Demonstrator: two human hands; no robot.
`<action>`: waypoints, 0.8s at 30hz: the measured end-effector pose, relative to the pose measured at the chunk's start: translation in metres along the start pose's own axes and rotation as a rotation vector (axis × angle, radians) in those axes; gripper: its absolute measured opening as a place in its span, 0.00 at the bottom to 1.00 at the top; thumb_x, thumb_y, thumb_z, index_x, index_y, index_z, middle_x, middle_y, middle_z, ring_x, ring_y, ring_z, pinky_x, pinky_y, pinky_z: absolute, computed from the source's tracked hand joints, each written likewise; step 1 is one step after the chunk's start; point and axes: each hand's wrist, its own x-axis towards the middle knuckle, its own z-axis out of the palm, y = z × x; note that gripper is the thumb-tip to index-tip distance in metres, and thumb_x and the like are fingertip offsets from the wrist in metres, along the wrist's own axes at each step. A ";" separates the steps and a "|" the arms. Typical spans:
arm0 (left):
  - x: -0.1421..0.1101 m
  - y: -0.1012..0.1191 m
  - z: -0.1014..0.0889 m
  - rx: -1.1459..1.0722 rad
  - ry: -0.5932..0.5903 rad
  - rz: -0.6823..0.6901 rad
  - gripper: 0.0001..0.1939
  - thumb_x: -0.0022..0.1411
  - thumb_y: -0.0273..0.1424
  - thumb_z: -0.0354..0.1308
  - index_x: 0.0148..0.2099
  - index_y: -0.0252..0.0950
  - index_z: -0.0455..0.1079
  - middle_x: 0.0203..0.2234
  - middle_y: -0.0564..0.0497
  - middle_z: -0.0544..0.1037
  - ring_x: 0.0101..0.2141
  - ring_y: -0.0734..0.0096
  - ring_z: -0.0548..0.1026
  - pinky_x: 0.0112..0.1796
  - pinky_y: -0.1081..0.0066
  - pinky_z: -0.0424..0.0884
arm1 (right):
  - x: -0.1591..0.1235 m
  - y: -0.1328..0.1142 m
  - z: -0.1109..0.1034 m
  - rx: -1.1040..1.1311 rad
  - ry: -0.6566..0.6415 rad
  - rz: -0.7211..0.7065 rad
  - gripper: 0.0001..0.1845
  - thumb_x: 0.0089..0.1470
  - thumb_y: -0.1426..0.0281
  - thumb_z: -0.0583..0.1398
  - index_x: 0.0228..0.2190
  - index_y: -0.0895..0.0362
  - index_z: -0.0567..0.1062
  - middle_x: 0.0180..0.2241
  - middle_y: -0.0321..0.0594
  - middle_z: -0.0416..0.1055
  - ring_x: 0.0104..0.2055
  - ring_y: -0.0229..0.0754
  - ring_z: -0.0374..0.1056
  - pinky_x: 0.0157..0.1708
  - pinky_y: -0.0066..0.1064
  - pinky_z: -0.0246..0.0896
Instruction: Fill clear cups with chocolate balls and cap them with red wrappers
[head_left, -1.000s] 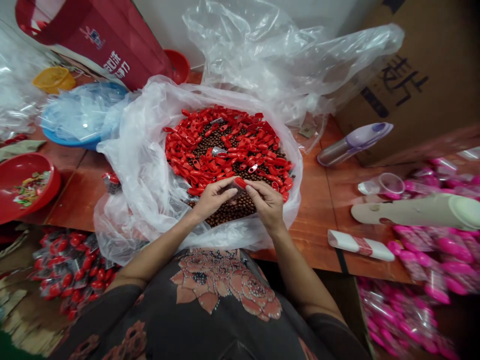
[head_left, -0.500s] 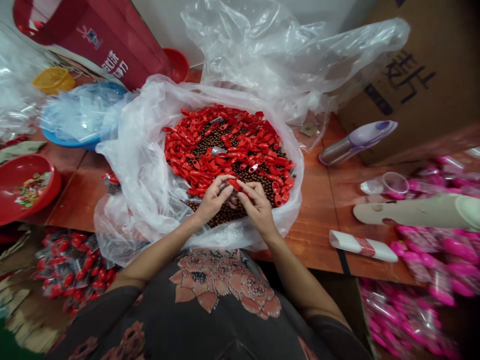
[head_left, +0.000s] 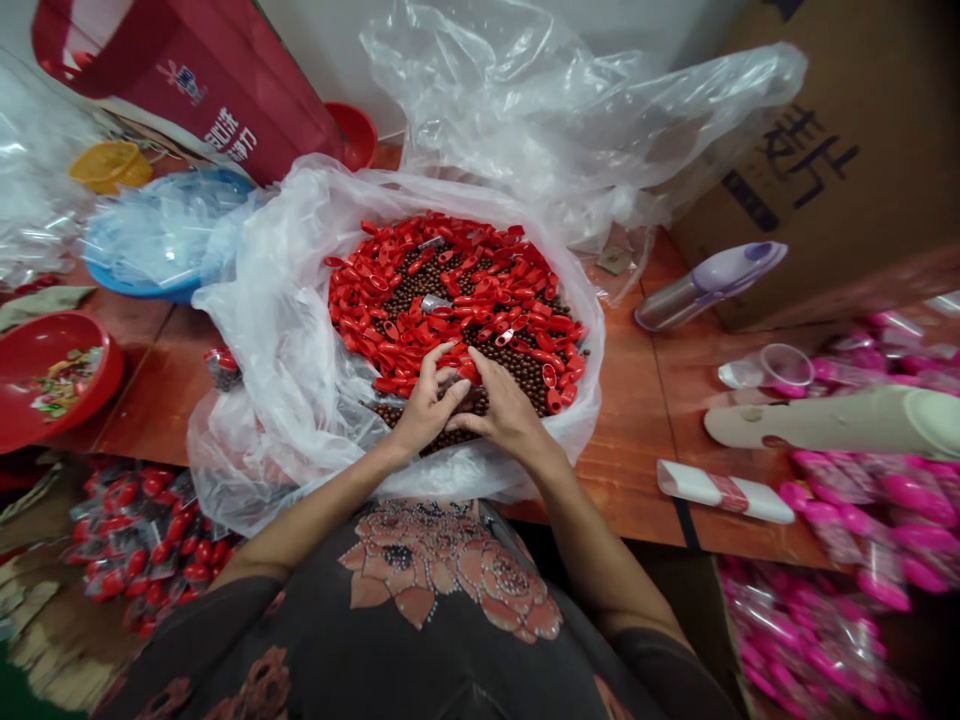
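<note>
The person's left hand (head_left: 429, 410) and right hand (head_left: 510, 412) are close together, low inside a large clear plastic bag (head_left: 247, 330) that stands open on a reddish-brown wooden table (head_left: 630, 450). In this bag lies a round heap of small glossy red plastic pieces (head_left: 450, 265) on a mass of round dark brown beads (head_left: 517, 365). The fingers of the left hand (head_left: 442, 365) are apart and curved, above the beads. The fingers of the right hand (head_left: 480, 365) are more together and reach down, with their tips beside one red piece near the middle of the two hands (whether they are clamped on it, I cannot tell). I also cannot tell if the left fingers hold anything.

On the left side of the table are a round red plastic bowl (head_left: 52, 375) and a blue plastic basin (head_left: 127, 285) with clear film inside. On the right stand a brown cardboard box (head_left: 847, 170) and a silver and lilac flask (head_left: 709, 288). Bright pink packets in clear wrappers (head_left: 892, 510) lie at the right, and red packets in clear wrappers (head_left: 142, 545) lie below the table edge at the left.
</note>
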 end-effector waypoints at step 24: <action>-0.002 0.028 -0.011 -0.203 0.051 -0.382 0.29 0.66 0.49 0.47 0.61 0.37 0.61 0.18 0.55 0.69 0.18 0.74 0.66 0.20 0.74 0.61 | 0.014 -0.024 0.009 -0.428 -0.061 -0.254 0.35 0.54 0.50 0.58 0.53 0.64 0.66 0.43 0.53 0.73 0.45 0.54 0.67 0.45 0.44 0.60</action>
